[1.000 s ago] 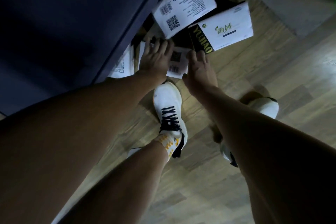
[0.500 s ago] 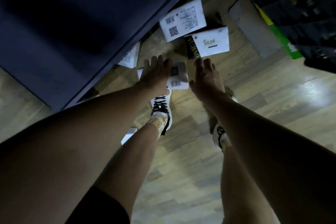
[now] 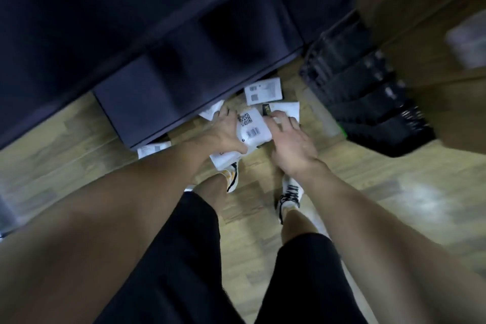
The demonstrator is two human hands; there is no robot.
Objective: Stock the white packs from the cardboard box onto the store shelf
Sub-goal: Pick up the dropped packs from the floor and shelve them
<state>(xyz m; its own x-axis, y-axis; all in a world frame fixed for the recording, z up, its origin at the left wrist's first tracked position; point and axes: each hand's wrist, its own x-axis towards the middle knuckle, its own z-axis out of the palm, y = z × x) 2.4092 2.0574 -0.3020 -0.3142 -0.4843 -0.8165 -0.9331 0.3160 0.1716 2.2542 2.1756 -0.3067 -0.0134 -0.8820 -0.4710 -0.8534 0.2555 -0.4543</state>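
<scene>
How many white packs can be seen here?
6 packs: one gripped by the left hand, one below that hand near the shoe, one beyond the right hand, one farther off by the shelf base, two poking out from under the shelf. More may be hidden.

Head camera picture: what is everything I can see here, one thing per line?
Held pack: one, white with a QR code and barcode, between both hands.
Other white packs: at least five, on the floor by the shelf base, some partly hidden.
Shelf unit: one, dark blue, upper left.
Crates: a black stack, right.
Cardboard: brown, blurred, top right.
Floor: light wood planks.
Shoes: two, white with black laces.
Shorts: black.
Left hand: grips the held pack's left edge.
Right hand: fingers at the pack's right edge; grip unclear.
</scene>
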